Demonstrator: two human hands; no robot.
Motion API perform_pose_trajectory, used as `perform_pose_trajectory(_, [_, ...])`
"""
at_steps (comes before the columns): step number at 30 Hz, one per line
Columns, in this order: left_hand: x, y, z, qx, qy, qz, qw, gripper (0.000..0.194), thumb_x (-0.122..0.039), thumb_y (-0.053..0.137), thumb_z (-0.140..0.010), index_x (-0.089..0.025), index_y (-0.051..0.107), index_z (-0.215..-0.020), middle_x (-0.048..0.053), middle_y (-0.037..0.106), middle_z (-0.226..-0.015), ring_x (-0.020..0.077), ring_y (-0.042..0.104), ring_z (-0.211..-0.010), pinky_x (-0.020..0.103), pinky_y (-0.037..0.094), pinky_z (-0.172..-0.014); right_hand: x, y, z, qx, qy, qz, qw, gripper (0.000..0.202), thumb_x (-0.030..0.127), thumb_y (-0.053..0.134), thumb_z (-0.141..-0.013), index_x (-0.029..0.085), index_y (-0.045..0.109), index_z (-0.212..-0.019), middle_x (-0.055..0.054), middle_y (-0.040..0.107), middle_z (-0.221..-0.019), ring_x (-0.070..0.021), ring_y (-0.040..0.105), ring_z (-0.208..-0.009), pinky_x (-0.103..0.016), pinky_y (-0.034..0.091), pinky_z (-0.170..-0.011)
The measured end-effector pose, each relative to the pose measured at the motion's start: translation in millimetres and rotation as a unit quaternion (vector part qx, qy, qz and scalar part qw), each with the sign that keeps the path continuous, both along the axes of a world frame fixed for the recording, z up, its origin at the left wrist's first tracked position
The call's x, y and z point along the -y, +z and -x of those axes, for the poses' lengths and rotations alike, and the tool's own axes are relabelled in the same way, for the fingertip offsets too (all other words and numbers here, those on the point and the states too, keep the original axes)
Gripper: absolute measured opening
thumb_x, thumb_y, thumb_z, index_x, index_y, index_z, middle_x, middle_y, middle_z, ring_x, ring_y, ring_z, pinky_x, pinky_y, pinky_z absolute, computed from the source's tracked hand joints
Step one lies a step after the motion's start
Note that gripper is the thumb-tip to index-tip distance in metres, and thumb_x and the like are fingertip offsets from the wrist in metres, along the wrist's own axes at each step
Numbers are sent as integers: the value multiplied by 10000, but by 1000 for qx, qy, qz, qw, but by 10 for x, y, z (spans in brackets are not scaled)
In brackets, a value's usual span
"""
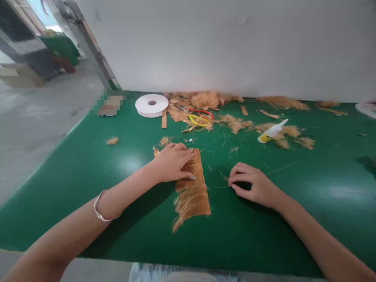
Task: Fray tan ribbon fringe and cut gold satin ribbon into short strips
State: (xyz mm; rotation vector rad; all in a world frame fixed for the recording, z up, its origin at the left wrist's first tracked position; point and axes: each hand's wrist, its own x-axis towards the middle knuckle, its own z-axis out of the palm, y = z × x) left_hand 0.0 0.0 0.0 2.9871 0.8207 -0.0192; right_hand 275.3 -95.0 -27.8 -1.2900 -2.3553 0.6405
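My left hand [174, 162] lies flat, fingers stretched out, on the upper part of a brown sheet [202, 196] with a fringe of loose tan fibres [185, 201] along its left side. To the right of the sheet, my right hand [249, 182] has thumb and fingertips pinched together on a thin strand [217, 187]. That pale strand runs from the sheet's right edge to my fingertips, and a line like it shows beyond the hand. A small dark tuft also sticks out at the fingertips.
The green table [132, 231] meets a white panel [235, 47] at the back. Nearby lie a white ribbon roll [147, 107], red-and-yellow-handled scissors [201, 116], a small white nozzle bottle [272, 132] with yellow on it, and fibre heaps [205, 99]. A pixelated object [110, 105] is at back left.
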Motion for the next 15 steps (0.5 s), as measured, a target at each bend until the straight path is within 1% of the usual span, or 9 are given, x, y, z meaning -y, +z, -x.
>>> perform_pose_trajectory(3, [-18, -27, -12, -2, 3, -1, 1000, 716, -648, 391, -807, -145, 443, -1313, 68, 491, -1351, 265, 413, -1158, 361, 300, -916, -25, 10, 7, 8, 12, 10, 1000, 164, 187, 485, -821, 213, 628, -747, -58, 581, -826, -171, 525, -783, -342, 431, -746])
perform_pose_trajectory(6, [-34, -43, -12, -3, 5, 0, 1000, 700, -656, 377, -807, -171, 451, -1306, 65, 479, -1363, 264, 414, -1160, 364, 301, -909, -40, 31, 17, 7, 17, 35, 999, 163, 177, 488, -811, 211, 625, -730, -50, 579, -806, -161, 536, -759, -326, 430, -741])
perform_pose_trajectory(11, [-56, -62, 2, -1, 2, -3, 1000, 698, -664, 367, -806, -171, 465, -1292, 67, 476, -1366, 265, 411, -1165, 366, 297, -915, -55, 66, 17, -40, 3, 91, 995, 151, 188, 499, -808, 198, 626, -727, -45, 567, -809, -137, 536, -708, -272, 424, -661])
perform_pose_trajectory(15, [-65, -76, 2, 3, 0, -5, 1000, 698, -656, 387, -803, -166, 461, -1296, 66, 479, -1364, 264, 414, -1162, 367, 301, -912, -69, 83, 2, -75, -11, 127, 989, 143, 200, 509, -805, 191, 623, -720, -37, 546, -797, -111, 499, -636, -242, 400, -586])
